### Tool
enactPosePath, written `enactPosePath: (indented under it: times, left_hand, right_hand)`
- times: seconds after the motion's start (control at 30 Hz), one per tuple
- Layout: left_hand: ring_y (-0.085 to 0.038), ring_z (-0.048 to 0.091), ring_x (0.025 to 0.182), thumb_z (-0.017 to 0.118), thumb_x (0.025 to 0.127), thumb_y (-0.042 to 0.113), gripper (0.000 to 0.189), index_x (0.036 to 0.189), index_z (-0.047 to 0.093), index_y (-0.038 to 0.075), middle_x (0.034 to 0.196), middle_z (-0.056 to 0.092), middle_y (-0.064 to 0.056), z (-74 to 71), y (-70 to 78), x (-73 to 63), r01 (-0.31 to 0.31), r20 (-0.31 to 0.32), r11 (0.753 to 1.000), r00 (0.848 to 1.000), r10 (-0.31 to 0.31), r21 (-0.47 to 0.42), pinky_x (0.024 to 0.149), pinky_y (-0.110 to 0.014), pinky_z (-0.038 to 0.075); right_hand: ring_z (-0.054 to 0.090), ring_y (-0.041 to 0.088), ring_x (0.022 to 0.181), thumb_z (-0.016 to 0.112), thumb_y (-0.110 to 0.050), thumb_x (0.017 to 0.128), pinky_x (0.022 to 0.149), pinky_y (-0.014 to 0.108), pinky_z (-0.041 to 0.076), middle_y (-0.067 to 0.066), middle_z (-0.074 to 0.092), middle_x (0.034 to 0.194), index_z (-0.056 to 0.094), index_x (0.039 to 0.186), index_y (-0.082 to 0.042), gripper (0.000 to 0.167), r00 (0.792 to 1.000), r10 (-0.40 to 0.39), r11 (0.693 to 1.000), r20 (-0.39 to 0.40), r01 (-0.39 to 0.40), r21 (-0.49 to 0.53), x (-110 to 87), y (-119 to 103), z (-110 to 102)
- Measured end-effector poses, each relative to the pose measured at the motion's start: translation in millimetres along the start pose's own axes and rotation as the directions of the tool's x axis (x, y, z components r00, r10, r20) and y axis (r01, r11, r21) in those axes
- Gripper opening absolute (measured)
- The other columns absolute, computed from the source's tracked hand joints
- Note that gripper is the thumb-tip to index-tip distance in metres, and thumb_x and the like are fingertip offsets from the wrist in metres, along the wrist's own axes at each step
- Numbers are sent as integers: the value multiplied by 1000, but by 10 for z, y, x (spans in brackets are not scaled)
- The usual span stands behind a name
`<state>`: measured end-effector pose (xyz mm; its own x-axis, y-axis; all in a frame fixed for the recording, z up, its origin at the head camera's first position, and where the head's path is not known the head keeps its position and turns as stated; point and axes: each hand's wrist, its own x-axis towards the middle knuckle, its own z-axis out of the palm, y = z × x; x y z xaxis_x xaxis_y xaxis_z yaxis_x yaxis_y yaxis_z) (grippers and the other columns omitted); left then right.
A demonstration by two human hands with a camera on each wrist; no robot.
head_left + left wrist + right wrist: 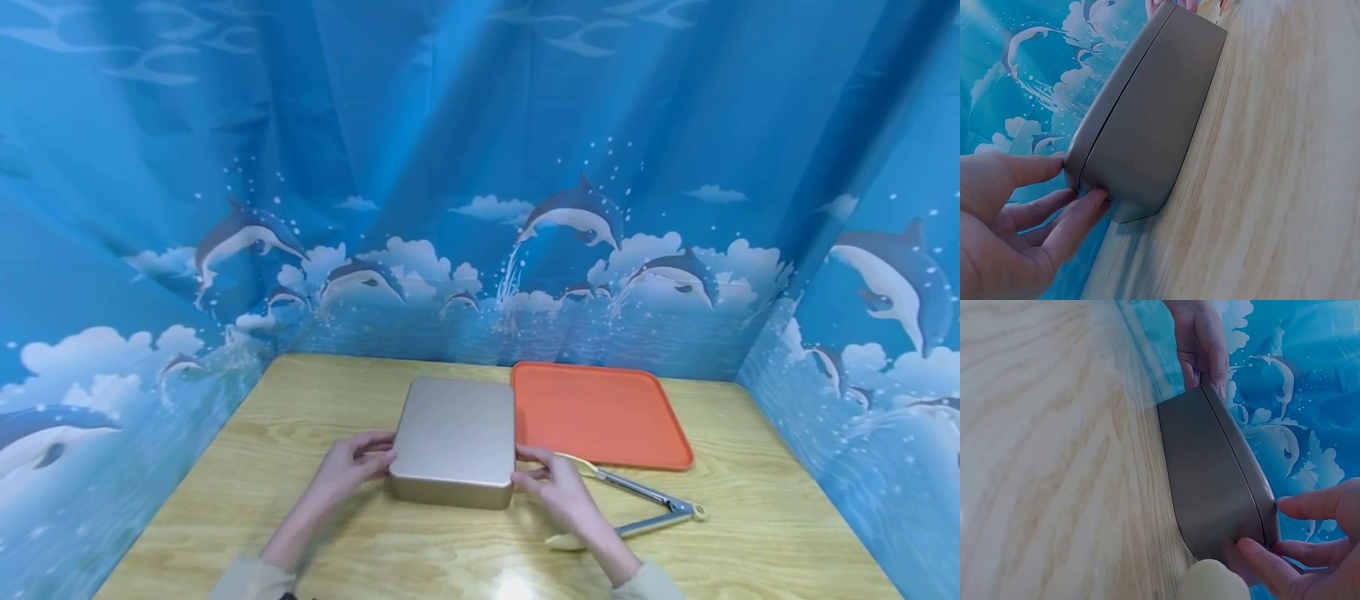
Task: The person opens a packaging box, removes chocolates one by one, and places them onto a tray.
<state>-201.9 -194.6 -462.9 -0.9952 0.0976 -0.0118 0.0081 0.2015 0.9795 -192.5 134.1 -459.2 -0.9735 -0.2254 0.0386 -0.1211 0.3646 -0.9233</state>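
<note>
While tin (452,493) lies lid (455,429) up; left grip (352,462), right grip (557,486) hold its sides; long axis unclear

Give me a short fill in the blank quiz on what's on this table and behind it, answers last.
1. The left hand and right hand both touch the box, and the one nearer the tray is the ____ hand.
2. The animals printed on the blue backdrop are ____.
3. Of the tray and tongs, the one lower in the head view is the ____.

Answers: right; dolphins; tongs.
</note>
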Motion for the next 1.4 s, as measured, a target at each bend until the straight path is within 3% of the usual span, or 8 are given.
enactPosePath:
  times: [0.5, 0.73, 0.83, 1.03, 1.23, 1.4]
  left_hand:
    - [-34, 70, 104, 68, 96, 8, 48, 135, 52, -16, 125, 63, -31, -28, 14, 34, 10, 24, 1000, 1000, -10, 23, 86, -35, 62]
    - [-27, 70, 98, 69, 97, 12, 48, 134, 53, -15, 119, 66, -27, -55, 29, 108, 19, 23, 997, 1000, -21, 81, 84, -36, 62]
    - [-28, 70, 97, 68, 97, 12, 49, 134, 52, -16, 121, 65, -29, -67, 37, 141, 21, 34, 996, 999, -24, 90, 85, -39, 62]
    - [-27, 70, 98, 68, 97, 13, 48, 134, 54, -13, 125, 64, -29, -52, 85, 251, 69, 1, 993, 998, -70, 96, 88, -41, 61]
    - [-21, 70, 91, 70, 96, 16, 44, 131, 58, -10, 117, 68, -24, -34, 118, 370, 119, -29, 985, 993, -117, 125, 88, -41, 61]
    - [-20, 70, 89, 68, 98, 15, 44, 130, 57, -13, 114, 68, -24, -36, 127, 439, 131, -7, 984, 991, -131, 119, 88, -43, 60]
  right_hand:
    - [72, 29, 98, 73, -14, 93, 80, 29, 61, 27, 63, 130, 58, 135, 9, 50, 1000, -5, 1000, 0, 5, -3, -5, 16, -25]
    - [70, 37, 104, 65, -9, 98, 89, 44, 61, 36, 55, 135, 47, 140, 17, 52, 998, 17, 985, 55, -26, 169, 73, -12, -54]
    - [71, 35, 101, 62, -11, 100, 90, 47, 60, 34, 56, 135, 46, 142, 16, 52, 997, 46, 982, 66, -57, 183, 120, -26, -74]
    - [70, 24, 90, 58, -12, 103, 92, 50, 59, 25, 63, 118, 46, 142, 15, 49, 990, 121, 967, 79, -135, 218, 271, -47, -111]
    - [67, 16, 86, 54, -11, 104, 88, 38, 61, 21, 64, 114, 44, 140, 19, 48, 977, 169, 939, 131, -200, 278, 417, -37, -164]
    - [68, 12, 80, 55, -8, 103, 84, 31, 62, 16, 67, 105, 44, 136, 22, 46, 964, 203, 908, 170, -250, 337, 493, -22, -206]
